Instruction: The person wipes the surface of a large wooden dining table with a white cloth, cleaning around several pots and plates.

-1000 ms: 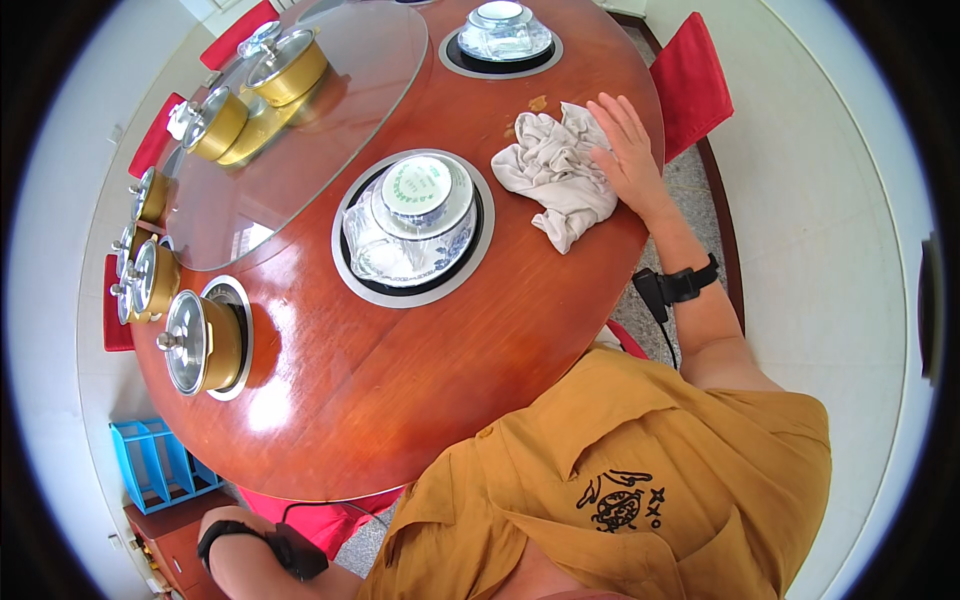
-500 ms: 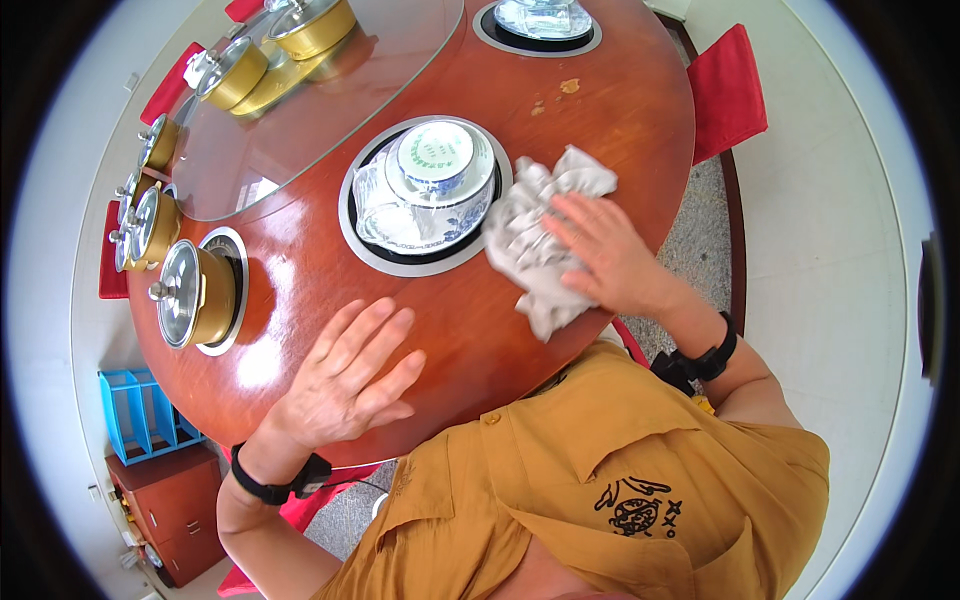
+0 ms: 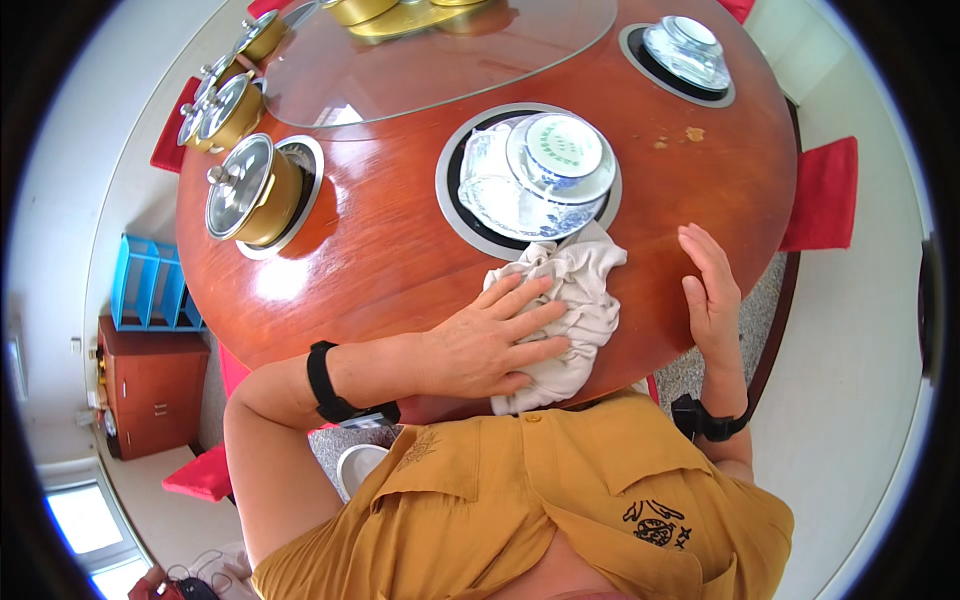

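Note:
A crumpled off-white cloth (image 3: pixel 580 310) lies on the red-brown round table near its front edge. My left hand (image 3: pixel 495 340) rests flat on the cloth's left side with its fingers spread, open. To the right of the cloth, my right hand (image 3: pixel 715 300) is raised by the table edge, fingers stretched out and nothing in them. Just beyond the cloth sits a stack of blue-and-white bowls and plates (image 3: pixel 565 185), partly in clear wrap, on a black round inset with a grey ring (image 3: pixel 450 205). The cloth's far end touches or nearly touches this stack.
A gold lidded pot (image 3: pixel 262 190) stands at the left by another ringed inset, with several more pots behind. A glass turntable (image 3: pixel 440 70) covers the table's middle. Another wrapped dish stack (image 3: pixel 688 55) is at the far right. Red chairs (image 3: pixel 822 195) surround the table.
The right hand has come off the cloth and lifted to the right. My left hand, raised before, now lies on the cloth. The view has shifted, showing more of the left side.

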A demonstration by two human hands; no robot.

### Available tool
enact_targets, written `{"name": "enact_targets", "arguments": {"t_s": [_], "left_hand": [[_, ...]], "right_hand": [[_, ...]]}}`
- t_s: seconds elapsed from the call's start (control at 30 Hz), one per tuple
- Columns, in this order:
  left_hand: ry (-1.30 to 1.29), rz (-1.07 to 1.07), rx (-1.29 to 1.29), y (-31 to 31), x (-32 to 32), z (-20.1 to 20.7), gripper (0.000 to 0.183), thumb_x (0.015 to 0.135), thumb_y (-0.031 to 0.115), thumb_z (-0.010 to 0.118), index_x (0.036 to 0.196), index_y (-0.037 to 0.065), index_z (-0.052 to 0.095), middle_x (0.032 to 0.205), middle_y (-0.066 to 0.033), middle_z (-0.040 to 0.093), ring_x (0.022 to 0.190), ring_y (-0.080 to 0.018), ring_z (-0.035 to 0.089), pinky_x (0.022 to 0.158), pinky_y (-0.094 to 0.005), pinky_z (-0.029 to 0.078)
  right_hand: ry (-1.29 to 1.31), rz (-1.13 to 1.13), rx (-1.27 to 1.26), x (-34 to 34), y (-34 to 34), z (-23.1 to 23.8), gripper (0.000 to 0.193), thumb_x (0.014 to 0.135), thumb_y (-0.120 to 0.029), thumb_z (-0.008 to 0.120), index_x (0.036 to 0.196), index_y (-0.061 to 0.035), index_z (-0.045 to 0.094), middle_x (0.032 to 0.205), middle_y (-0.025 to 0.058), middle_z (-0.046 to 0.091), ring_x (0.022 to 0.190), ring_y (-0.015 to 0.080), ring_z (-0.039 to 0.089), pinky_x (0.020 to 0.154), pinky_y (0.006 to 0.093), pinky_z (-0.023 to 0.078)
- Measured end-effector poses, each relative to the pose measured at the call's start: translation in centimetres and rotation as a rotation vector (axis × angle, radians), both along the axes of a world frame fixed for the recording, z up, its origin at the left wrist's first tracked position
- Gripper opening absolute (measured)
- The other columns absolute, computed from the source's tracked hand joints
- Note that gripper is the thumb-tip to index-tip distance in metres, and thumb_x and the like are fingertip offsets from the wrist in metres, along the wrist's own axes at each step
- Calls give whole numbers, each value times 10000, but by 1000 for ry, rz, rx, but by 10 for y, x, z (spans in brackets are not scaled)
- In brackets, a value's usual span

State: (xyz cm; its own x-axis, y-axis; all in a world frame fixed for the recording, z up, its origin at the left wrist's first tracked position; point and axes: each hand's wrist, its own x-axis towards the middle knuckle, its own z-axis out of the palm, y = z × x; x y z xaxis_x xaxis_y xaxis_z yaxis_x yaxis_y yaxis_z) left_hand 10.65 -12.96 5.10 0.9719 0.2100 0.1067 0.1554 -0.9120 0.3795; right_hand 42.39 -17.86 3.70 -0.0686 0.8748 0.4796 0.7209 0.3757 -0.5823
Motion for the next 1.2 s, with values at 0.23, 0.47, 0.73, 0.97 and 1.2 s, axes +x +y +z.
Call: {"name": "enact_targets", "arguments": {"t_s": [0.23,0.47,0.73,0.97,1.2], "left_hand": [[65,262,69,7,-59,11,561,569,114,692,1113,102,555,1285,-156,467,1317,-402,362,1067,-546,320],[82,607,217,73,-122,5,528,638,51,605,1157,44,511,1289,-218,455,1261,-443,393,1055,-501,353],[31,950,397,198,-146,-37,568,799,198,517,1300,-54,425,1274,-282,433,1256,-433,346,1076,-472,303],[47,1013,410,218,-145,-48,525,786,218,504,1248,-30,476,1217,-260,469,1184,-424,395,1047,-493,321],[-9,1037,374,179,-132,-53,586,848,294,522,1346,8,403,1372,-307,378,1276,-466,347,1081,-502,280]], "right_hand": [[181,-18,-82,7,3,-10,319,912,-100,528,1209,6,576,1243,151,598,1185,288,549,1014,351,401],[234,-7,-85,9,2,-15,319,920,-110,529,1211,15,571,1227,171,602,1145,299,574,979,354,434],[146,2,-121,6,0,-13,318,920,-124,538,1202,19,570,1177,162,627,1085,276,609,945,345,458],[285,-2,-146,9,1,-13,327,921,-126,545,1207,30,563,1136,156,649,1054,247,620,932,331,461],[341,-21,-121,8,-3,-14,336,920,-126,549,1217,31,559,1116,154,658,1036,243,628,931,327,459]]}}
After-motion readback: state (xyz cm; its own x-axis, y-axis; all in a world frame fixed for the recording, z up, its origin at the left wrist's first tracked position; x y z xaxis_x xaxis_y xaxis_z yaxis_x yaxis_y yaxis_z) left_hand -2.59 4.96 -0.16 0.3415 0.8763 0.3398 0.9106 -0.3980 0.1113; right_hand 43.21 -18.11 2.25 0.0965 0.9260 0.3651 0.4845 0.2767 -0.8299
